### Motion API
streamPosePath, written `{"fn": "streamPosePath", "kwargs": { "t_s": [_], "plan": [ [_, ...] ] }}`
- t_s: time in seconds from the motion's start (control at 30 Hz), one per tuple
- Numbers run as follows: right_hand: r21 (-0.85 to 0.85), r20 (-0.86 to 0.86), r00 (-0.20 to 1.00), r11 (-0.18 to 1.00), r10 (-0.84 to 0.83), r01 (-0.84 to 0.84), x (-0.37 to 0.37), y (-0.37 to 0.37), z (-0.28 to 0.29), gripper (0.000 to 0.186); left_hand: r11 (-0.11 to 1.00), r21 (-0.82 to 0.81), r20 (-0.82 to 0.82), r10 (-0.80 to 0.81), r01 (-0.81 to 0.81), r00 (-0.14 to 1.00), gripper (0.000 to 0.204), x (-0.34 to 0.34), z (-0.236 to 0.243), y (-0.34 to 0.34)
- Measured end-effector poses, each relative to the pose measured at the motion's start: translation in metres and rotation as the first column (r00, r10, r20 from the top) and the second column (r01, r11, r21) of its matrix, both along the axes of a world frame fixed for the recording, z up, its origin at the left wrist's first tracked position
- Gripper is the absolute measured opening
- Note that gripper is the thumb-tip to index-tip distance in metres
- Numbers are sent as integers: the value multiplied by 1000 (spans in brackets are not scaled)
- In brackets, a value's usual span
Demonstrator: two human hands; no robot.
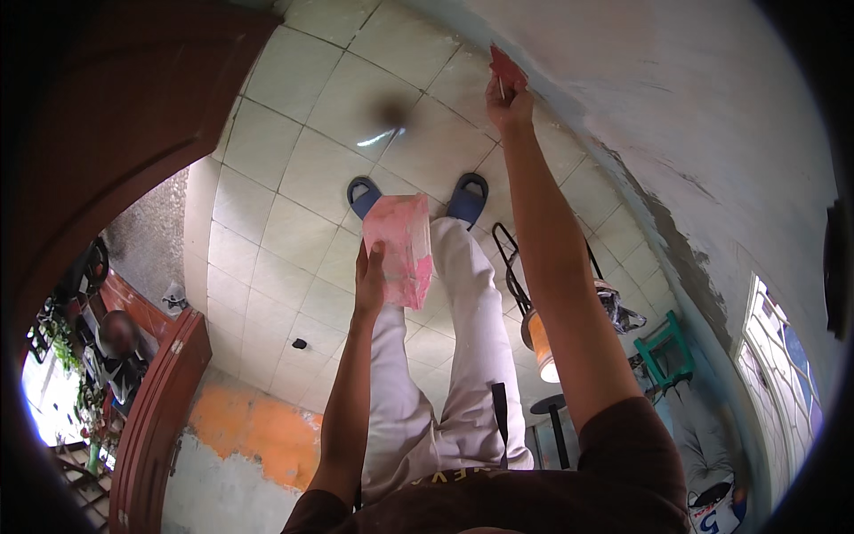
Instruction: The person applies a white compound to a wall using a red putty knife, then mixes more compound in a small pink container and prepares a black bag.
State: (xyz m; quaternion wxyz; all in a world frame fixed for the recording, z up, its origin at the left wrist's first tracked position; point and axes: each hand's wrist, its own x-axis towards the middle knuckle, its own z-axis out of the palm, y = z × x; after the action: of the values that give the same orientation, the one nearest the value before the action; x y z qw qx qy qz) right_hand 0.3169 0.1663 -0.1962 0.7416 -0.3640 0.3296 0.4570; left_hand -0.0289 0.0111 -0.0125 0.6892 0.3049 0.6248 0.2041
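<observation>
My left hand (372,276) is wrapped around the side of a pink box (398,245) with whitish smears and a pale right side, held in front of my legs. Its contents, if any, cannot be made out. My right arm stretches far forward to the wall (623,98). There my right hand (511,105) grips a flat red scraper (506,67), whose edge is at or close to the wall's lower part. Whether it touches the surface is unclear.
Pale floor tiles (294,169) lie under my blue slippers (467,198). A brown door (151,98) stands at the left. To my right are an orange-and-white cylinder (540,347), a green plastic stool (665,351) and a window grille (774,356). A small dark lump (300,343) lies on the floor.
</observation>
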Motion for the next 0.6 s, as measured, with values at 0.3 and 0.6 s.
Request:
{"fn": "streamPosePath", "kwargs": {
  "t_s": [0.3, 0.6],
  "plan": [
    [179, 7, 997, 981, -72, 69, 45, 0, 66, 34, 995, -87, -5, -46, 45, 999, 64, -5, -9, -1],
    [520, -112, 972, 821, -207, 235, 96, -134, 306, 33, 984, -9, 39, -177, 178, 983, 64, 38, 17, 3]
  ]
}}
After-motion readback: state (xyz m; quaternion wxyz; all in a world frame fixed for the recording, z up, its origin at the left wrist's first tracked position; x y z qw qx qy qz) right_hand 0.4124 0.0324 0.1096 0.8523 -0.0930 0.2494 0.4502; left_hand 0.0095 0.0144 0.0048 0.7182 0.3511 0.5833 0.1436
